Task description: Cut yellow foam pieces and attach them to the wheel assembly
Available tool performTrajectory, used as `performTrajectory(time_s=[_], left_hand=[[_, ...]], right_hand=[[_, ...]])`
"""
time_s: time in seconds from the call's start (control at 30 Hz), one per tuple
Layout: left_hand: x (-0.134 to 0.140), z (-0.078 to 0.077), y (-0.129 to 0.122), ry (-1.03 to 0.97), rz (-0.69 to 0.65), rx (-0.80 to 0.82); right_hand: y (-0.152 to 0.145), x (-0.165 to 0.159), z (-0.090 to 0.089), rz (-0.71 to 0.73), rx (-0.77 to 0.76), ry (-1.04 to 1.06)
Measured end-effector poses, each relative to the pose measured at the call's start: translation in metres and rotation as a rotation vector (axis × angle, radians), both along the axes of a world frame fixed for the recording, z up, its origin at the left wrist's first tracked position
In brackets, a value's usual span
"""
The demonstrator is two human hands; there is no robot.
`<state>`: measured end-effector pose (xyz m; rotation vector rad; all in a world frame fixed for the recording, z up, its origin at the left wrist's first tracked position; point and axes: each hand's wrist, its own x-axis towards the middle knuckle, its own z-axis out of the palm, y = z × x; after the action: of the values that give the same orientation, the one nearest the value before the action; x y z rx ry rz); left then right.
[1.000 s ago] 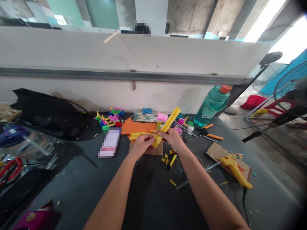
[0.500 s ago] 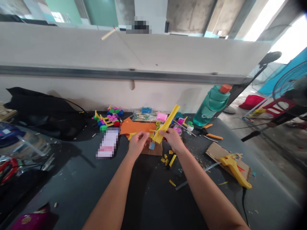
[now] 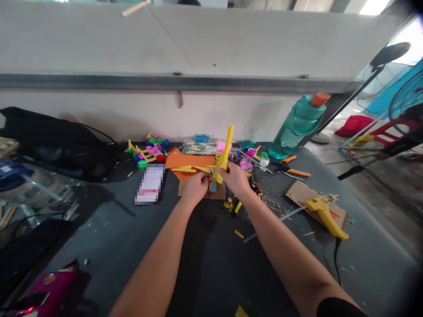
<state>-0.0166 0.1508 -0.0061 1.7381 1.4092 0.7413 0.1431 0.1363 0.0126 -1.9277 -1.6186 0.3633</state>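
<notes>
My right hand (image 3: 236,179) pinches a long yellow strip (image 3: 227,143), perhaps foam or paper, that stands nearly upright. My left hand (image 3: 196,188) has its fingers closed just left of the strip's lower end. Whatever its fingertips hold is hidden. Below the strip, between both hands, shows a small light-blue piece (image 3: 213,187) over a brown cardboard piece (image 3: 218,194). Behind my left hand lies an orange sheet (image 3: 191,161) with more yellow strips (image 3: 185,169) on it. Yellow scraps (image 3: 228,203) are scattered below my right hand.
A phone (image 3: 150,185) lies left of my hands. At right are a yellow glue gun (image 3: 325,215) on cardboard, orange-handled pliers (image 3: 297,172) and a teal bottle (image 3: 295,130). Colourful small crafts (image 3: 145,152) sit at the back. A purple object (image 3: 54,286) is front left.
The yellow strip has turned more upright, and its lower end has come down toward the cardboard. My left hand has moved right, close to it. The view has tilted downward.
</notes>
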Motion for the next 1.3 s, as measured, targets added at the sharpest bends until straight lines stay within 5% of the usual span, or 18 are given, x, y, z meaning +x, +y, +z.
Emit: performTrajectory(time_s=[0.1, 0.6, 1.3], left_hand=[[0.005, -0.005, 0.001, -0.214, 0.0, -0.158], [0.013, 0.002, 0.0, -0.591, 0.156, -0.474], [0.019, 0.004, -0.006, -0.922, 0.158, -0.61]], right_hand=[[0.001, 0.002, -0.004, 0.015, 0.014, 0.032], [0.009, 0.008, -0.014, 0.129, -0.032, 0.285], [0.005, 0.002, -0.012, 0.184, 0.065, 0.406]])
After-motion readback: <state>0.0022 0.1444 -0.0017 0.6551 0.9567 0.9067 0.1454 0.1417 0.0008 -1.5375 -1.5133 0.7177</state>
